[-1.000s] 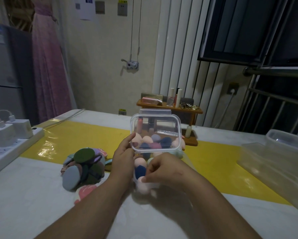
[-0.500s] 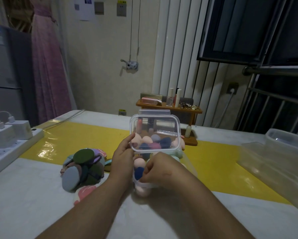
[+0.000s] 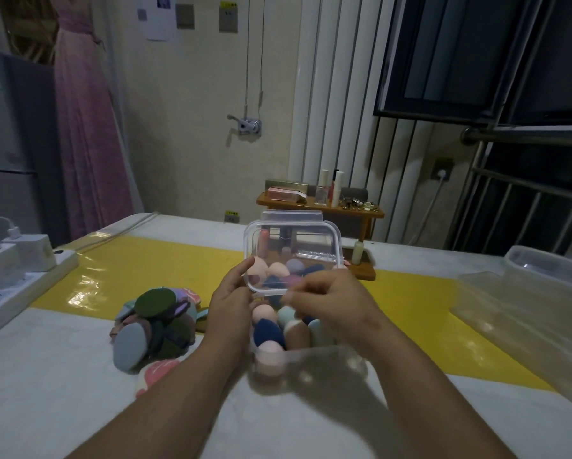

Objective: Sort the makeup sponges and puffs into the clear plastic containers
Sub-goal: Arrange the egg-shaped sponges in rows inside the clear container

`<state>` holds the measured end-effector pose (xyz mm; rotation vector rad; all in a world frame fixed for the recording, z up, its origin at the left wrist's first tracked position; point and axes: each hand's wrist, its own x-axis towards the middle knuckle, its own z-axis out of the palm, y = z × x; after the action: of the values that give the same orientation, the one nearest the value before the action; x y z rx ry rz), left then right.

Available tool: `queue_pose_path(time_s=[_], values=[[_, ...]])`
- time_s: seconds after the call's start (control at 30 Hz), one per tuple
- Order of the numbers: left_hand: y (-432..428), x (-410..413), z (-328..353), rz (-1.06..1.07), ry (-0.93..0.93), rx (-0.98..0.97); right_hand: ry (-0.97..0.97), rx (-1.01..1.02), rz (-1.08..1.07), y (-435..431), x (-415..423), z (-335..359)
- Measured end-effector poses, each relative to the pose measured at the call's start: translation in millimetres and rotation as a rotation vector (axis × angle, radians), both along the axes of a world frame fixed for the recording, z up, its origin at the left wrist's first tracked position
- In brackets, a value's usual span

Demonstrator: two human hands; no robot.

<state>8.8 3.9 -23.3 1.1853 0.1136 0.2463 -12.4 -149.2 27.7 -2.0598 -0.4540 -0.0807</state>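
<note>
1. The left hand point(image 3: 231, 303) holds the clear lid point(image 3: 291, 246) by its lower left corner. The grip is narrow, with the thumb on the near face and the fingers hidden behind the plastic.
2. The right hand point(image 3: 334, 299) meets the lid's lower rim at about six o'clock. Its curled fingers pinch the edge, though blur softens the fingertips.
3. The lid stands nearly upright above the clear box point(image 3: 311, 356), tilted towards the camera, and the things behind it show through dimly.
4. The box sits on the desk point(image 3: 62, 376) between the two wrists. Its near wall is hazy and its far rim is covered by the hands and lid.
5. Egg-shaped sponges point(image 3: 268, 329) in pink, navy, mint and tan fill the box. More of them are seen only through the lid, so a count is not possible.
6. A heap of flat round puffs point(image 3: 155, 323) lies at nine o'clock of the box, just beside the left forearm, which covers its near edge.
7. At three o'clock, well apart, a second clear container point(image 3: 543, 270) is cut off by the frame edge.
8. At ten o'clock a power strip point(image 3: 19, 286) carrying chargers is also cut off.
9. At twelve o'clock a wooden shelf point(image 3: 321, 207) of cosmetics is partly hidden by the lid.
</note>
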Motion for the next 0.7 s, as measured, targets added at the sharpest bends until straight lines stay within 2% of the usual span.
queue_pose_path(time_s=[0.1,0.2,0.33,0.43,0.53,0.63,0.7], values=[[0.4,-2.0,1.0,0.013,0.005,0.002,-0.091,0.175,-0.135,-18.9,6.9,2.8],[2.9,-1.6,1.9,0.044,0.033,-0.016,-0.103,0.267,-0.332,-40.7,21.3,-4.1],[4.6,-4.3,4.9,0.064,0.073,-0.075,-0.113,0.150,-0.530,-65.2,40.0,-24.3],[3.5,-8.1,8.4,0.071,0.082,-0.072,-0.034,-0.033,-0.511,-74.1,49.3,-43.9],[3.7,-10.1,9.9,0.089,0.083,-0.041,0.066,-0.209,-0.382,-78.5,63.8,-66.1],[3.7,-12.1,12.0,0.088,0.072,-0.039,0.205,-0.188,-0.313,-71.7,65.8,-71.1],[3.4,-13.2,12.9,0.083,0.070,-0.051,0.192,-0.224,-0.319,-70.0,69.0,-72.8]])
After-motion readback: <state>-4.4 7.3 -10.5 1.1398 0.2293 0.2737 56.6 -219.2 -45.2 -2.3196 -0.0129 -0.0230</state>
